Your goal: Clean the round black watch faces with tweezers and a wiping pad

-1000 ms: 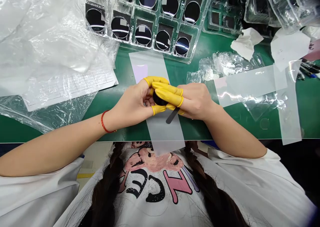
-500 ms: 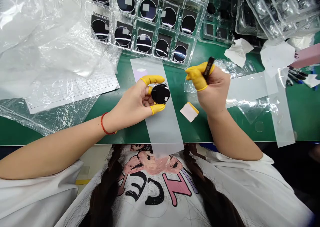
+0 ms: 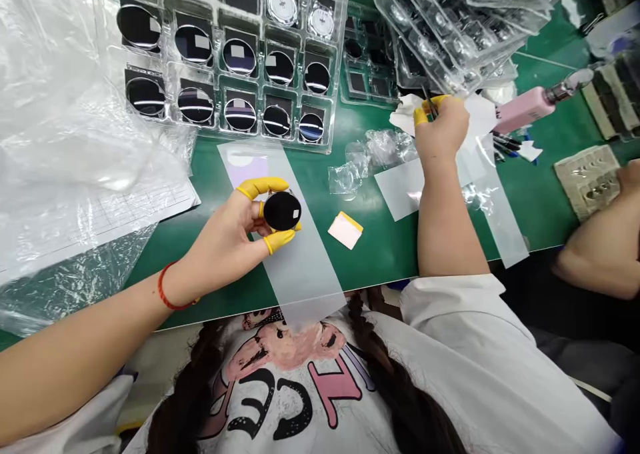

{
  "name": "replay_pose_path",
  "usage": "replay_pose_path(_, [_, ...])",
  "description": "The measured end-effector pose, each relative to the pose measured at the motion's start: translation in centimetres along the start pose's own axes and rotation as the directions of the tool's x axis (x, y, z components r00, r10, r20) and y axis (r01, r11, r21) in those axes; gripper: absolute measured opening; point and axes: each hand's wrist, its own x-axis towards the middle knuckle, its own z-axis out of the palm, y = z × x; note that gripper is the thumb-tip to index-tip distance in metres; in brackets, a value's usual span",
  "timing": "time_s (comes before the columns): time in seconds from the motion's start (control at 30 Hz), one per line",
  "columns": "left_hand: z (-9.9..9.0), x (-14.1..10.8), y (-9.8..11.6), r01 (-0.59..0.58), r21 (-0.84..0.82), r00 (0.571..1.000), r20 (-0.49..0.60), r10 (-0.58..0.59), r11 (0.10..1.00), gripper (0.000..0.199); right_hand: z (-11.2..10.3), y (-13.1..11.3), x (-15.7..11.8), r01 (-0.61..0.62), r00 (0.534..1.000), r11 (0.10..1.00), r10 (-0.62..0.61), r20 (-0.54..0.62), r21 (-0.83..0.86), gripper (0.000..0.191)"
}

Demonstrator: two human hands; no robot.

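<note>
My left hand (image 3: 223, 244), with yellow finger cots, pinches a round black watch face (image 3: 280, 209) by its edge. A small white square sticker shows at the right of its dark surface. Beneath the hand lies a translucent sheet (image 3: 310, 261), with a pale purple patch at its upper end. My right hand (image 3: 445, 131) is farther off to the right, closed round a slim black tool (image 3: 428, 99), beside crumpled white paper (image 3: 406, 115). The tool's tip and exact kind are hard to make out.
A clear plastic tray (image 3: 325, 137) of round black faces and silver watch cases stands at the back. Stacked trays (image 3: 440, 27) lie behind my right hand. A pink device (image 3: 525, 109), a small pad (image 3: 345, 230) and plastic bags (image 3: 65, 107) are around. Another person's arm (image 3: 595, 247) is at right.
My right hand has moved away to the right and forward with the black tool, reaching the crumpled paper. The left hand still holds the watch face. The view has turned to the right.
</note>
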Motion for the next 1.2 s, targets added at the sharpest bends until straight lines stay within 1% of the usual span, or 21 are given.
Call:
replay_pose_path(0.07, [0.0,0.0,0.1,-0.007,-0.010,1.000,-0.003,0.007,1.000,0.051,0.9,0.3,-0.4,-0.156,0.980,0.983,0.141,-0.140,-0.096,0.046])
replay_pose_path(0.1, [0.0,0.0,0.2,-0.014,-0.015,1.000,-0.003,0.014,1.000,0.050,1.1,0.4,-0.6,-0.212,0.966,0.969,0.189,-0.175,-0.125,0.048])
replay_pose_path(0.2, [-0.1,-0.1,0.1,-0.038,-0.016,0.999,-0.015,0.038,0.999,0.050,0.9,0.2,-0.8,-0.280,0.949,0.947,0.248,-0.194,-0.161,0.050])
replay_pose_path(0.3, [-0.1,-0.3,0.0,-0.044,-0.005,0.998,-0.036,0.044,0.999,0.050,-0.2,-2.7,-2.2,-0.190,0.968,0.972,0.163,-0.189,-0.138,0.044])
replay_pose_path(0.37, [0.0,-0.4,-0.1,-0.044,0.004,0.998,-0.054,0.044,0.999,0.050,-1.0,-6.6,-4.9,-0.001,0.987,0.996,-0.014,-0.161,-0.094,0.029])
replay_pose_path(0.4, [0.0,-0.4,-0.1,-0.047,0.010,0.997,-0.066,0.047,0.999,0.049,-1.2,-8.9,-6.8,0.105,0.991,0.992,-0.110,-0.080,-0.070,0.018])
replay_pose_path(0.43, [0.0,-0.4,-0.2,-0.050,0.015,0.995,-0.081,0.051,0.999,0.049,-1.3,-11.4,-8.9,0.255,0.967,0.966,-0.255,0.013,-0.028,0.012])
replay_pose_path(0.47, [0.1,-0.3,-0.2,-0.057,0.016,0.994,-0.096,0.058,0.998,0.050,-1.2,-13.7,-11.0,0.397,0.912,0.918,-0.397,0.106,0.025,0.009])
replay_pose_path(0.53, [0.0,-0.2,-0.4,-0.076,0.006,0.991,-0.106,0.076,0.997,0.050,-0.7,-17.5,-14.9,0.579,0.768,0.793,-0.608,0.202,0.188,0.008])
replay_pose_path(0.6, [-0.3,-0.1,-0.5,-0.104,0.011,0.988,-0.110,0.105,0.995,0.045,0.1,-19.8,-17.5,0.671,0.650,0.685,-0.728,0.221,0.283,0.012])
replay_pose_path(0.63, [-0.4,-0.1,-0.6,-0.111,0.039,0.987,-0.112,0.115,0.993,0.042,0.6,-20.4,-18.1,0.704,0.603,0.644,-0.765,0.228,0.300,0.015])
replay_pose_path(0.67, [-0.5,-0.1,-0.6,-0.119,0.070,0.985,-0.117,0.127,0.990,0.038,1.1,-20.7,-18.4,0.726,0.573,0.621,-0.784,0.239,0.297,0.018])
replay_pose_path(0.7, [-0.5,-0.1,-0.6,-0.125,0.088,0.983,-0.124,0.135,0.988,0.036,1.5,-20.7,-18.3,0.736,0.559,0.612,-0.790,0.251,0.289,0.021])
replay_pose_path(0.73, [-0.5,-0.1,-0.6,-0.131,0.086,0.981,-0.131,0.142,0.988,0.035,1.9,-20.6,-17.9,0.735,0.563,0.619,-0.785,0.258,0.278,0.022])
replay_pose_path(0.8, [-0.4,-0.1,-0.4,-0.135,0.022,0.980,-0.144,0.136,0.991,0.039,2.5,-20.0,-17.0,0.699,0.627,0.666,-0.746,0.224,0.261,0.022])
replay_pose_path(0.83, [-0.3,-0.2,-0.3,-0.133,-0.021,0.980,-0.155,0.128,0.991,0.043,2.6,-19.7,-16.7,0.683,0.658,0.679,-0.732,0.176,0.268,0.020])
replay_pose_path(0.9, [-0.3,-0.2,-0.2,-0.116,-0.061,0.977,-0.188,0.103,0.991,0.051,2.7,-19.3,-16.6,0.675,0.686,0.674,-0.723,0.081,0.299,0.017])
replay_pose_path(0.97, [-0.3,-0.1,-0.3,-0.107,-0.066,0.971,-0.221,0.090,0.992,0.053,2.5,-19.2,-17.3,0.687,0.674,0.647,-0.738,0.045,0.331,0.016])
replay_pose_path(1.1, [-0.6,0.1,-1.1,-0.147,0.066,0.958,-0.240,0.159,0.987,0.049,2.5,-19.6,-18.6,0.739,0.600,0.611,-0.788,0.135,0.282,0.021])
replay_pose_path(1.13, [-0.6,0.1,-1.3,-0.158,0.094,0.956,-0.235,0.177,0.983,0.049,2.7,-19.6,-18.6,0.746,0.594,0.614,-0.788,0.159,0.258,0.023])
replay_pose_path(1.2, [-0.6,0.2,-1.4,-0.150,0.091,0.959,-0.228,0.168,0.984,0.051,3.2,-19.4,-18.0,0.725,0.628,0.649,-0.760,0.167,0.229,0.026])
